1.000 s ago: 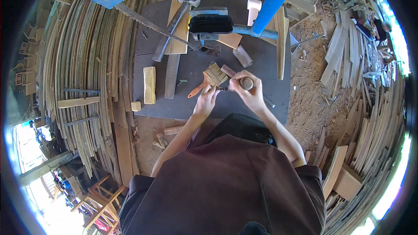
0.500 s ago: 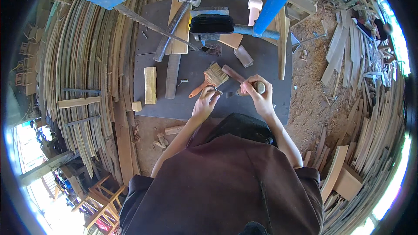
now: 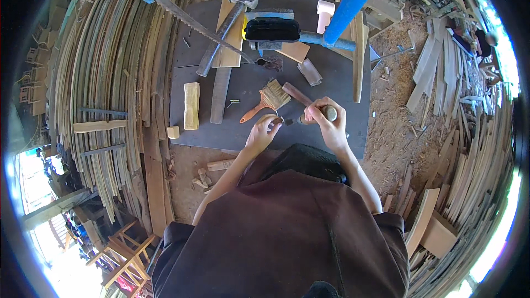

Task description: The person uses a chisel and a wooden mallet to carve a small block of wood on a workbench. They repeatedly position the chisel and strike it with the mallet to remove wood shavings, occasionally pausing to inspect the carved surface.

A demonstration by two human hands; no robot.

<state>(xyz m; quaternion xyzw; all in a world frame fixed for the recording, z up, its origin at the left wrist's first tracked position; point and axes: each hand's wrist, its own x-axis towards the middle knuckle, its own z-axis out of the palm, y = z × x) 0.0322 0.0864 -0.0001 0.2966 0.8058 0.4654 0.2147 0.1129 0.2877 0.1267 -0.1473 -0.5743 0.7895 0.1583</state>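
My right hand (image 3: 327, 123) grips a short tool with a rounded wooden handle (image 3: 329, 112), its dark tip pointing left. My left hand (image 3: 264, 131) pinches a small dark piece (image 3: 277, 121) right at that tip. Both hands hover over the near edge of a dark mat (image 3: 248, 85) on the ground. Just beyond my fingers lie a paintbrush with an orange handle (image 3: 265, 101) and a brown wooden stick (image 3: 297, 94).
A hammer (image 3: 223, 28), a long saw blade (image 3: 200, 28), wooden blocks (image 3: 191, 105) and planks lie on the mat. A black power tool (image 3: 272, 29) sits under a blue frame (image 3: 348, 4). Bent wooden slats (image 3: 105, 94) are stacked left; sawdust and offcuts (image 3: 441, 88) cover the right.
The right hand with the tool has shifted right and a little nearer to me. The left hand has followed it and now pinches the small piece at the tool's tip.
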